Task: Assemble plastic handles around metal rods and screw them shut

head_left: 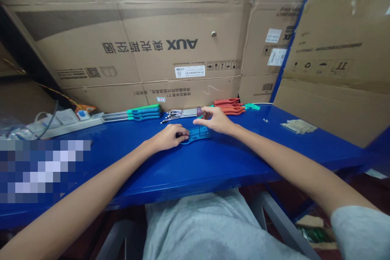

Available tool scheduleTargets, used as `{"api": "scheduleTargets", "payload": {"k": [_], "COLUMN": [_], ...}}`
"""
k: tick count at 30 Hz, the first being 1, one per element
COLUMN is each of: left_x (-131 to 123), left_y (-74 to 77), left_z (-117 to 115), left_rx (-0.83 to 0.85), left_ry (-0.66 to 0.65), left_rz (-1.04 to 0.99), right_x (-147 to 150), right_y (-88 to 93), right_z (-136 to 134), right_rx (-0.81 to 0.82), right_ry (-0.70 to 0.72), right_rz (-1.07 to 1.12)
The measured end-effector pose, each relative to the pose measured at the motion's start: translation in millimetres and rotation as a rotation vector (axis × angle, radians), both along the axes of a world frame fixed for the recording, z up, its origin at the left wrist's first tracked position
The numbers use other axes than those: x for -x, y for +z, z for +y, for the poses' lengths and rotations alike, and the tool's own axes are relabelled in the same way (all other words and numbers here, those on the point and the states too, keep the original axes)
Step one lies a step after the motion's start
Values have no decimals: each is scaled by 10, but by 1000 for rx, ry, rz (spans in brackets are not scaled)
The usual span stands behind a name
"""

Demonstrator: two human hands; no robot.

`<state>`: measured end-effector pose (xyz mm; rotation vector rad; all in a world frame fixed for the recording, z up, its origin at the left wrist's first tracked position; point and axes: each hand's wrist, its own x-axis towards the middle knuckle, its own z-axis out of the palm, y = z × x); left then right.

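Note:
My left hand (169, 137) rests on the blue table (231, 158) and grips the near end of a flat teal plastic frame (198, 135) with slotted openings. My right hand (215, 119) is just above the frame's far end, its thumb and fingertips pinching a small purple cylinder (199, 112). The hands are close together but apart. Behind them lies a row of thin metal parts with dark tips (179, 113). Green-handled tools (144, 111) lie to their left, and red-handled tools (230, 107) lie to their right.
Large printed cardboard sheets (183, 48) stand along the table's back edge. A white power strip (61, 124) and cables lie at the far left, with a beige bundle (298, 126) at the right. A pixelated patch covers the table's near left.

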<state>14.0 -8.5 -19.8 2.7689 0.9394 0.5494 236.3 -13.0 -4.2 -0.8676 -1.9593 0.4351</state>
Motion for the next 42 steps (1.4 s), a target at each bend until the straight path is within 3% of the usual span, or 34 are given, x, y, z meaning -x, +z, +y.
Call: {"api": "scheduleTargets", "payload": {"k": [7, 16, 21, 32, 42], "left_x": [-1, -2, -1, -3, 5], "left_y": [-7, 6, 10, 8, -6], "left_z": [9, -4, -14, -5, 1], "left_rx": [4, 3, -3, 5, 5], "left_ry": [0, -4, -6, 7, 8], "left_rz": [-4, 5, 5, 12, 3], "right_x": [-7, 0, -13, 10, 73], "right_y": [13, -11, 25, 12, -75], "right_z": [-9, 19, -18, -24, 26], "right_rx": [-57, 11, -61, -112, 28], "right_ry": [42, -41, -146, -138, -103], "right_rz": [-121, -24, -61, -59, 52]}}
